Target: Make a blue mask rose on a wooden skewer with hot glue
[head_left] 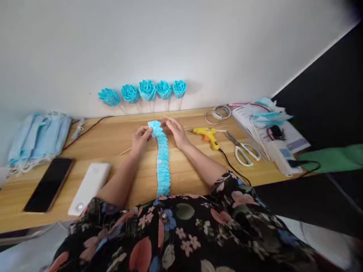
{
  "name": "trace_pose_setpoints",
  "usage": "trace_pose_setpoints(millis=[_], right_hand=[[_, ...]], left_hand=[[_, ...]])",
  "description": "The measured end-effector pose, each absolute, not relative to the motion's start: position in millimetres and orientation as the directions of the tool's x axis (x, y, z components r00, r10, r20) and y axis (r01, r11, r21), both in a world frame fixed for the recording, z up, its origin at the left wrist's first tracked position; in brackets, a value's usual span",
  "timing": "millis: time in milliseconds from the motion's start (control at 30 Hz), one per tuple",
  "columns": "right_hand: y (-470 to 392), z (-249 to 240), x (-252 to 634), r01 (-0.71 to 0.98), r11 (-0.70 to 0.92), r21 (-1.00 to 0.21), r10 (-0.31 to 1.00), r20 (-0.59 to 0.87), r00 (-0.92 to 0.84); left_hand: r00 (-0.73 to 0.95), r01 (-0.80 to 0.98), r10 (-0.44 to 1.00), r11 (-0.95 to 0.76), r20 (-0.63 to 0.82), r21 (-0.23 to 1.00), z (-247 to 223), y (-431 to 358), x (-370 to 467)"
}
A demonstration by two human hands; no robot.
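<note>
floral black clothing [170, 234] fills the near side and covers part of the front edge of the wooden desk [187, 173], hiding the lower end of a pleated blue strip [163, 162] that runs up the desk's middle. the left hand [141, 138] pinches the strip's upper end between thumb and fingers; the right hand [176, 130] is loosely unfurled just beside it, though whether its fingertips touch i cannot tell. at the right, blue scraps [269, 117] lie on papers [297, 143]; whether a tray holds these is unclear. bare wood shows between the strip and the yellow glue gun [207, 133], with scissors [244, 153] near it. leftward, a white power bank [90, 187] and a phone [50, 185] lie near the front edge. five blue flowers [147, 90] stand along the back edge.
</note>
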State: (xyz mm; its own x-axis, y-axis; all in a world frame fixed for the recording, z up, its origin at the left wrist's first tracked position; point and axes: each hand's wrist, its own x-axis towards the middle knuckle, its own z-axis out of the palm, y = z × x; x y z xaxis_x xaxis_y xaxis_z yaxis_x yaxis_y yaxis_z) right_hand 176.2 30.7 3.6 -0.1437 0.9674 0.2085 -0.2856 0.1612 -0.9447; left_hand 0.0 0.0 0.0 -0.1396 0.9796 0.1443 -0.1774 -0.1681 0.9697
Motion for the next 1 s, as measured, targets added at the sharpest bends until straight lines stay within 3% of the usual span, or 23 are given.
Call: trace_pose_setpoints(millis=[133, 300, 433, 867, 1000], right_hand=[[25.2, 4.9, 173.7, -0.185, 0.148, -0.972, 0.925, 0.202, -0.322], [23.5, 5.6, 174.9, -0.057, 0.212, -0.976, 0.946, 0.219, -0.237], [24.5, 5.6, 175.3, -0.056, 0.218, -0.974, 0.957, 0.224, -0.185], [19.5, 12.8, 175.3, -0.106, 0.211, -0.972, 0.946, 0.230, -0.230], [19.1, 12.7, 175.5, -0.104, 0.207, -0.973, 0.953, 0.225, -0.202]], left_hand=[[-0.167, -0.181, 0.970, -0.205, 0.175, 0.962, -1.7, 1.7, -1.8], [-0.126, -0.185, 0.973, -0.215, 0.193, 0.959, -1.9, 0.9, -0.2], [-0.117, -0.243, 0.981, -0.180, 0.155, 0.953, 0.4, 0.0, 1.3], [-0.074, -0.107, 0.985, -0.163, 0.155, 0.981, 3.0, -4.0, 1.8], [-0.040, -0.198, 0.988, -0.151, 0.146, 0.968, 0.7, -3.9, 4.3]])
